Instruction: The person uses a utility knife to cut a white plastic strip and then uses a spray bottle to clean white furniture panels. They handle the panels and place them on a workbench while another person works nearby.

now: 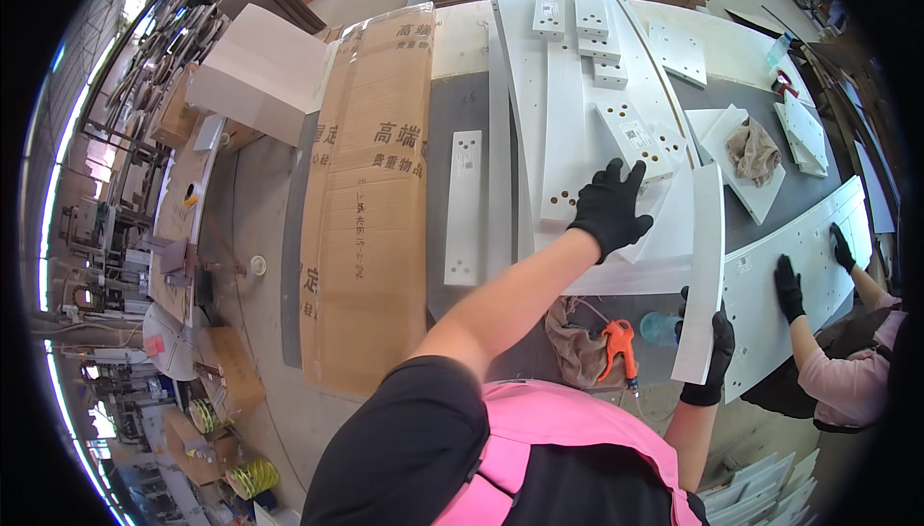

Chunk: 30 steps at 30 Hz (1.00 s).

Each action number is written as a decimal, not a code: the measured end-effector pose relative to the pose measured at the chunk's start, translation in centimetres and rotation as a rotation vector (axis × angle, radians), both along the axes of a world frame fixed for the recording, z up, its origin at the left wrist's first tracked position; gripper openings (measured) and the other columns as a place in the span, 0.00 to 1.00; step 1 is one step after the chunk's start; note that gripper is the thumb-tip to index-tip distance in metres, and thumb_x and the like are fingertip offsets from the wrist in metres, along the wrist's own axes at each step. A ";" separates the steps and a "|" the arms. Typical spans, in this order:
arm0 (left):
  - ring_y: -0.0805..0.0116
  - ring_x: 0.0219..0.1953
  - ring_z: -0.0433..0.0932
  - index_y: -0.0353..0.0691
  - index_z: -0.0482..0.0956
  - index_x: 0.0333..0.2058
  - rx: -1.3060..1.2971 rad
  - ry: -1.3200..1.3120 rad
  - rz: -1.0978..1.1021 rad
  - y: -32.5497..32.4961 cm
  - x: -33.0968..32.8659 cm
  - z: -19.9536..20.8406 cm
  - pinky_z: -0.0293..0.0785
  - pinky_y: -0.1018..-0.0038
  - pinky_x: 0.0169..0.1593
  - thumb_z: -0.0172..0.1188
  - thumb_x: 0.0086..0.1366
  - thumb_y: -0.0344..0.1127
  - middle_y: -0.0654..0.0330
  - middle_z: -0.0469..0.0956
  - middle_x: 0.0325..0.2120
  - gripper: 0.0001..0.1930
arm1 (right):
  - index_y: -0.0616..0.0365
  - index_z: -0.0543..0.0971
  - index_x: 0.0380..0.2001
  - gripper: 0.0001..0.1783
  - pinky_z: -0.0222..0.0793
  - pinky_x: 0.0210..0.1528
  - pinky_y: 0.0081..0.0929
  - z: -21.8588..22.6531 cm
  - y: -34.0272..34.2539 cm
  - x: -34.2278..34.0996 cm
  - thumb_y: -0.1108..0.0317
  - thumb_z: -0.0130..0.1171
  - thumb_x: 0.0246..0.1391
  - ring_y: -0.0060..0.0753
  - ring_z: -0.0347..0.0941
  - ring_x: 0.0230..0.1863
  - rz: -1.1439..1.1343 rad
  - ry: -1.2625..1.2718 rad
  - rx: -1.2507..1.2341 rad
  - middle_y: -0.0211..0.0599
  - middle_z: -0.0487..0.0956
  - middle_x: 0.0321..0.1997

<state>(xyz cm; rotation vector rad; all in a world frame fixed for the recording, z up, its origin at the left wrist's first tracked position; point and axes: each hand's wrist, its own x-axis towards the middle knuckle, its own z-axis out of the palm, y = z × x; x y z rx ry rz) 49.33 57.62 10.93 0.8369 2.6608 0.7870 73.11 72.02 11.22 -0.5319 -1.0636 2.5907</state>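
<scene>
My right hand [718, 348], in a black glove, is closed around the lower part of a long narrow white panel [705, 256] that stands tilted up beside the table edge. My left hand [613, 210], also gloved in black, reaches forward over the stacked white boards. Its fingers are apart, with the tips at the near end of a short white board with drilled holes and a label [630, 136]. Under it lies a longer white strip [563, 141] on large white panels [525, 74]. More short drilled blocks [590, 6] are piled at the far end.
A long cardboard carton [371, 208] and a white drilled strip [464, 208] lie left. An orange air blow gun [618, 351], a rag [575, 343] and a plastic bottle [659, 328] are at the near edge. On the right a co-worker's gloved hands [789, 287] touch a large white panel [799, 266].
</scene>
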 end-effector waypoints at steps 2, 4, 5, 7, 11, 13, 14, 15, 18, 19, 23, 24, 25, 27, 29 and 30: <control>0.45 0.63 0.62 0.45 0.59 0.65 0.238 0.227 0.020 -3.2 -0.1 -1.7 0.62 0.55 0.63 0.62 0.56 0.48 0.42 0.58 0.63 0.40 | 0.70 0.61 0.62 0.31 0.81 0.36 0.26 -0.4 -0.5 -0.3 0.61 0.51 0.62 0.37 0.79 0.43 0.009 -0.024 0.050 0.58 0.73 0.56; 0.46 0.64 0.60 0.45 0.62 0.64 0.355 0.462 0.174 -8.4 -1.5 -4.4 0.59 0.57 0.65 0.64 0.56 0.43 0.45 0.63 0.61 0.37 | 0.71 0.59 0.63 0.32 0.82 0.37 0.29 -0.6 -0.8 -0.9 0.63 0.52 0.61 0.39 0.79 0.44 0.072 -0.025 -0.071 0.59 0.70 0.58; 0.46 0.64 0.60 0.47 0.62 0.64 0.311 0.503 0.264 -11.4 -2.5 -5.9 0.59 0.57 0.65 0.64 0.55 0.42 0.46 0.63 0.61 0.37 | 0.71 0.58 0.64 0.33 0.82 0.37 0.29 -0.7 -0.9 -1.4 0.63 0.52 0.61 0.40 0.79 0.44 0.083 -0.022 -0.096 0.60 0.70 0.59; 0.45 0.64 0.59 0.49 0.59 0.66 0.161 0.288 0.521 -17.1 -3.8 -9.0 0.59 0.56 0.65 0.64 0.55 0.47 0.45 0.61 0.62 0.40 | 0.72 0.58 0.64 0.34 0.82 0.37 0.30 -0.7 -1.0 -2.5 0.63 0.53 0.60 0.41 0.79 0.43 0.134 0.043 -0.111 0.61 0.70 0.58; 0.48 0.68 0.53 0.54 0.46 0.70 -0.358 -0.306 0.703 -22.6 -0.9 -14.4 0.57 0.54 0.65 0.60 0.56 0.58 0.47 0.51 0.66 0.47 | 0.72 0.58 0.62 0.33 0.81 0.38 0.32 -0.1 -1.5 -4.7 0.63 0.53 0.61 0.43 0.78 0.44 0.143 0.045 -0.116 0.62 0.70 0.57; 0.50 0.70 0.48 0.58 0.41 0.71 -0.592 -0.326 0.617 -22.6 0.8 -16.4 0.56 0.51 0.64 0.53 0.58 0.64 0.50 0.47 0.68 0.48 | 0.73 0.59 0.61 0.32 0.81 0.39 0.34 0.3 -1.6 -5.5 0.63 0.53 0.61 0.44 0.77 0.44 0.144 0.075 -0.123 0.63 0.70 0.56; 0.47 0.67 0.51 0.59 0.42 0.71 -0.556 -0.287 0.642 -22.5 1.1 -17.2 0.57 0.51 0.63 0.55 0.57 0.62 0.48 0.50 0.66 0.48 | 0.74 0.59 0.61 0.32 0.81 0.39 0.34 0.4 -1.6 -5.8 0.63 0.53 0.61 0.43 0.77 0.43 0.144 0.065 -0.103 0.63 0.70 0.56; 0.46 0.63 0.57 0.58 0.40 0.71 -0.538 -0.262 0.657 -22.7 0.8 -17.8 0.61 0.51 0.60 0.61 0.54 0.58 0.47 0.52 0.64 0.51 | 0.75 0.59 0.60 0.32 0.81 0.39 0.34 0.6 -1.6 -6.0 0.63 0.53 0.60 0.43 0.77 0.43 0.141 0.052 -0.079 0.64 0.70 0.56; 0.52 0.50 0.71 0.53 0.49 0.69 -0.372 -0.169 0.694 -24.3 -0.6 -17.9 0.72 0.64 0.52 0.68 0.50 0.48 0.50 0.68 0.51 0.51 | 0.76 0.60 0.60 0.35 0.79 0.39 0.32 0.9 -1.5 -6.0 0.61 0.56 0.58 0.42 0.77 0.42 0.125 -0.019 -0.178 0.63 0.72 0.54; 0.58 0.50 0.71 0.50 0.49 0.70 0.159 -0.362 0.687 -24.9 -1.3 -17.4 0.70 0.66 0.53 0.65 0.53 0.45 0.52 0.69 0.50 0.48 | 0.75 0.60 0.61 0.35 0.78 0.39 0.33 0.9 -1.5 -5.9 0.62 0.56 0.58 0.42 0.76 0.43 0.157 -0.001 -0.239 0.61 0.71 0.56; 0.72 0.46 0.69 0.41 0.47 0.70 1.116 -0.589 0.471 -23.7 -1.5 -12.3 0.67 0.73 0.53 0.59 0.61 0.36 0.61 0.69 0.53 0.42 | 0.75 0.60 0.61 0.39 0.76 0.43 0.36 1.3 -1.6 -5.0 0.55 0.56 0.56 0.42 0.76 0.42 0.147 0.007 -0.303 0.59 0.73 0.53; 0.71 0.50 0.69 0.40 0.47 0.70 1.206 -0.553 0.369 -22.0 -1.3 -10.5 0.67 0.73 0.55 0.60 0.61 0.37 0.60 0.68 0.56 0.42 | 0.74 0.60 0.61 0.40 0.76 0.44 0.36 1.4 -1.7 -4.7 0.54 0.57 0.55 0.42 0.77 0.41 0.147 0.031 -0.303 0.58 0.75 0.50; 0.68 0.58 0.68 0.38 0.46 0.70 1.224 -0.469 0.321 -19.8 -1.1 -8.8 0.64 0.72 0.60 0.63 0.61 0.42 0.57 0.66 0.60 0.45 | 0.74 0.60 0.61 0.39 0.76 0.44 0.36 1.5 -1.9 -4.4 0.55 0.57 0.55 0.41 0.76 0.44 0.164 0.083 -0.358 0.56 0.73 0.54; 0.63 0.62 0.66 0.36 0.50 0.68 1.183 -0.431 0.234 -15.4 -1.0 -5.6 0.62 0.69 0.62 0.66 0.59 0.47 0.53 0.64 0.62 0.46 | 0.74 0.62 0.60 0.38 0.75 0.45 0.36 1.9 -2.1 -3.5 0.56 0.56 0.56 0.41 0.74 0.47 0.173 0.143 -0.323 0.55 0.71 0.57; 0.60 0.57 0.71 0.32 0.58 0.65 1.036 -0.258 0.183 -10.9 -1.3 -3.2 0.67 0.66 0.58 0.66 0.57 0.51 0.46 0.69 0.58 0.44 | 0.72 0.63 0.60 0.35 0.74 0.46 0.37 2.3 -2.2 -2.2 0.58 0.56 0.57 0.42 0.74 0.48 0.031 0.063 -0.252 0.55 0.72 0.57; 0.55 0.52 0.73 0.33 0.61 0.63 0.941 -0.157 0.150 -8.8 -1.2 -2.4 0.69 0.63 0.54 0.67 0.53 0.49 0.43 0.71 0.52 0.43 | 0.69 0.63 0.61 0.34 0.74 0.46 0.38 2.5 -2.3 -1.4 0.59 0.56 0.57 0.43 0.74 0.49 0.030 0.105 -0.239 0.54 0.71 0.58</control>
